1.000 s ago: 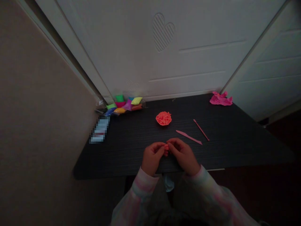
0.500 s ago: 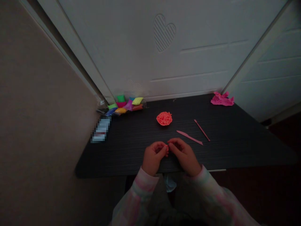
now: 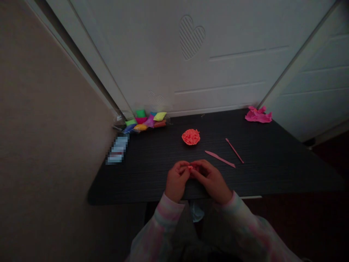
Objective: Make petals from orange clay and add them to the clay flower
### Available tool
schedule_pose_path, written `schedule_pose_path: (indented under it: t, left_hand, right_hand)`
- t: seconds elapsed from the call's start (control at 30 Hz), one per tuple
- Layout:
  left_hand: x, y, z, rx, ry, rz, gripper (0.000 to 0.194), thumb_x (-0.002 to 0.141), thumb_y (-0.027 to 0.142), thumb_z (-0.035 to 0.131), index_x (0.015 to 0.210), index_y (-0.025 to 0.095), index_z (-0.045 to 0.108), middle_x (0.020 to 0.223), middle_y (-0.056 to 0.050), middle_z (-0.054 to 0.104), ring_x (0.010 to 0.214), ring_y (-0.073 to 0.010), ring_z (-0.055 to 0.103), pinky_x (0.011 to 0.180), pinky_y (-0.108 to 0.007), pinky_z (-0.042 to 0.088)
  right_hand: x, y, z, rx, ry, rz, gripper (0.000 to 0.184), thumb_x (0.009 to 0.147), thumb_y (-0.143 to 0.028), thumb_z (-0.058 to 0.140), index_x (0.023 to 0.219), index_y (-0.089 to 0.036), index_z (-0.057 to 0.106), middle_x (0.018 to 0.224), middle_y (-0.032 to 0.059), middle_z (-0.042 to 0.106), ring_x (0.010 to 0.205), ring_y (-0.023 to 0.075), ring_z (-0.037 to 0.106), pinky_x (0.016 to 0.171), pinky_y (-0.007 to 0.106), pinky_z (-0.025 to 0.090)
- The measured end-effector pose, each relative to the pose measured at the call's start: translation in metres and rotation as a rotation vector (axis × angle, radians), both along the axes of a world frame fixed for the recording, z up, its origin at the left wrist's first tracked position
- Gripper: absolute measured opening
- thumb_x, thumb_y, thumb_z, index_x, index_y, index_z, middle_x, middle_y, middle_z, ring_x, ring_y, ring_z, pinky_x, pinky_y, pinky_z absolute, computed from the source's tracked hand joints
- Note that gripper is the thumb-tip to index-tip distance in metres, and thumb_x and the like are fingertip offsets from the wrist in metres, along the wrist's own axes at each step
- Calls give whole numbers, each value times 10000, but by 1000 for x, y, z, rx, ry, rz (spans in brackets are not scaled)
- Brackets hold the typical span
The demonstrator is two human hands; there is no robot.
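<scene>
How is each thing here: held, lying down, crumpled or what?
Left grip: pinching small coral piece
Right grip: pinching it too
Coral mound: lumpy, unheld
Flat pink tool: lying flat, unheld
Thin pink stick: lying flat, unheld
Bright pink heap: crumpled
Colorful packets: piled together
Pixelated item: too blurred to tell

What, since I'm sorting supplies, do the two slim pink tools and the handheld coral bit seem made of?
Flat tool and thin stick: probably plastic, matte, given even colour and clean outlines. Coral bit: perhaps soft clay, its colour matching the lumpy round piece; too little shows to judge finish.
</scene>
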State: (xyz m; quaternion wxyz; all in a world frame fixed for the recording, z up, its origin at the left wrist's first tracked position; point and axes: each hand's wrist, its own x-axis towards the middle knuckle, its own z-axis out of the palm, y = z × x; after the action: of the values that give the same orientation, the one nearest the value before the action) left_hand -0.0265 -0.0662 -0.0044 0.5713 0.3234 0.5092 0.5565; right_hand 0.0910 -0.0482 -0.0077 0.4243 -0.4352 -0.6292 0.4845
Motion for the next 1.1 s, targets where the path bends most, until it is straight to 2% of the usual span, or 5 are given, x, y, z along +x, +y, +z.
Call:
schedule_pose_path:
  t: [0.2,0.33,0.67,0.93,1.1]
  left_hand:
    - [0,-1,3,-13,-95,-73,294,628,233,662,854,132,505,661,-30,674,582,-132,630,621,-269,509]
    - [1,-2,4,-34,-105,-83,282,625,214,666,848,130,513,644,-27,673,562,-124,627,619,-266,513]
    - [3,-5,8,-20,-108,-80,259,588,151,686,843,113,653,825,-77,695,758,-183,640,689,-285,519]
    - [4,-3,9,-43,19,8,128,601,183,665,703,112,639,646,-28,674,567,-119,606,595,-244,500]
    - [4,-3,9,-31,100,50,81,592,158,645,658,129,607,568,6,633,523,-100,572,562,-216,460]
  right_hand:
    - [1,0,0,-9,-24,-34,116,754,-284,553,797,-183,590,803,30,574,749,161,544,685,290,422]
    - [1,0,-1,-34,-14,-58,131,767,-311,523,745,-185,555,735,16,565,689,156,541,643,286,426]
    - [3,0,2,-52,34,-75,159,790,-329,485,756,-184,539,726,12,559,687,150,542,624,263,436]
    - [4,-1,5,-41,41,-20,135,776,-303,511,744,-182,561,759,18,550,728,147,528,668,267,420]
    - [4,-2,5,-120,62,17,150,740,-322,564,771,-175,564,722,11,571,663,136,552,630,263,438]
